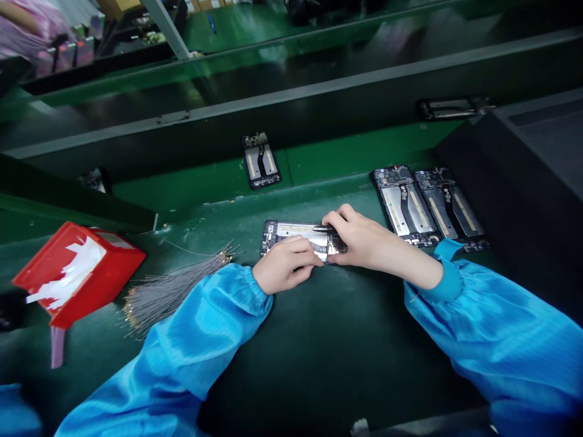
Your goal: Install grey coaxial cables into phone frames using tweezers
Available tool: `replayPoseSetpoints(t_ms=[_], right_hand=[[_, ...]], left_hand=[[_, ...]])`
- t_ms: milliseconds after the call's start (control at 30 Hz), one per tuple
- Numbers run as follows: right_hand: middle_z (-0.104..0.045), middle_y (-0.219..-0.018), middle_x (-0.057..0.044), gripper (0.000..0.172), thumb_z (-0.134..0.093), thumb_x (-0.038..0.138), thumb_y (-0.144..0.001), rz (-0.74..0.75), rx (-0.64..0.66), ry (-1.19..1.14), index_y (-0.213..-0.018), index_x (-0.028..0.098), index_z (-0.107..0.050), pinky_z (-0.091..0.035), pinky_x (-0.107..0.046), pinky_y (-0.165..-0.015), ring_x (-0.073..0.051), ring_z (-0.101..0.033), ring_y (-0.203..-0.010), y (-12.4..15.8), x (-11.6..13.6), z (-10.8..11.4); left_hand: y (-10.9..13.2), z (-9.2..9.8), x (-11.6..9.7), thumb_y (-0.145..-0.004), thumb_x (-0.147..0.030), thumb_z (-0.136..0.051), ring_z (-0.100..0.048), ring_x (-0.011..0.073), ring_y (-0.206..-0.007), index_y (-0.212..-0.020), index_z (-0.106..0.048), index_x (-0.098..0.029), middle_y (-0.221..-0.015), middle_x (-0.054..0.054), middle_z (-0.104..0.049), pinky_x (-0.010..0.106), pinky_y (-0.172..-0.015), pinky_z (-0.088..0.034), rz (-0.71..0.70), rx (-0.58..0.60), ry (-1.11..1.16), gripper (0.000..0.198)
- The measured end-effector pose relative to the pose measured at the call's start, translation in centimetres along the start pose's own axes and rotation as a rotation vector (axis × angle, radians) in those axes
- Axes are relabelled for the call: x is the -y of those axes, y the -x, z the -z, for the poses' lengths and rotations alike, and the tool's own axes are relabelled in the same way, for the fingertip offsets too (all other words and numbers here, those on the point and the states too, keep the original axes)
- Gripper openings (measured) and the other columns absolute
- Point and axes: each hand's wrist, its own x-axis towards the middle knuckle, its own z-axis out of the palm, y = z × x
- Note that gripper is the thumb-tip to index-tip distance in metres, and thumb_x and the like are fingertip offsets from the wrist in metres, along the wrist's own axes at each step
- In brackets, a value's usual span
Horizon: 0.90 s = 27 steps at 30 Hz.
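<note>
An opened phone body lies sideways on the green bench, its silver inner plate and circuit parts facing up. My left hand rests over its lower edge, fingers bent and pressed together on the phone; whatever may be between the fingertips is hidden. My right hand grips the phone's right end, thumb at the near edge and fingers at the far edge. A thin dark piece shows by the right fingertips, too small to name. Left of my hands lies a bundle of thin grey cables with gold-coloured ends.
Two opened phones lie side by side at the right, near a black box. Another phone lies beyond the hands. A red bin with white scraps stands left. A person's pink sleeve shows top left.
</note>
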Motion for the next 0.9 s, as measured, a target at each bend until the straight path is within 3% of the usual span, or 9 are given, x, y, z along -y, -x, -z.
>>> replayPoseSetpoints(t_ms=[267, 500, 900], right_hand=[[-0.044, -0.092, -0.008, 0.040, -0.062, 0.024, -0.064, -0.045, 0.006, 0.160, -0.100, 0.019, -0.046, -0.040, -0.032, -0.060, -0.022, -0.050, -0.076, -0.1, 1.4, 0.1], [-0.044, -0.100, -0.009, 0.039, -0.062, 0.025, -0.071, 0.144, -0.052, -0.006, -0.105, 0.018, -0.045, -0.043, -0.035, -0.074, -0.024, -0.048, -0.092, 0.2, 0.3, -0.3], [-0.045, -0.094, -0.008, 0.035, -0.065, 0.034, -0.071, 0.205, -0.006, 0.303, -0.094, 0.016, -0.046, -0.039, -0.031, -0.063, -0.020, -0.049, -0.074, -0.7, 0.4, 0.2]], left_hand=[[0.1, -0.1, -0.1, -0.080, -0.012, -0.041, -0.051, 0.0143, -0.073, -0.084, -0.064, -0.017, -0.077, 0.005, -0.059, 0.026, -0.069, -0.044, -0.018, -0.021, -0.004, 0.024], [-0.1, -0.6, -0.6, -0.079, -0.013, -0.043, -0.047, 0.0151, -0.070, -0.079, -0.057, -0.016, -0.070, 0.002, -0.055, 0.028, -0.069, -0.041, 0.153, -0.105, -0.105, 0.015], [-1.1, -0.5, -0.7, -0.078, -0.014, -0.042, -0.045, 0.0153, -0.065, -0.069, -0.049, -0.016, -0.063, 0.001, -0.048, 0.027, -0.064, -0.040, 0.207, -0.076, -0.128, 0.011]])
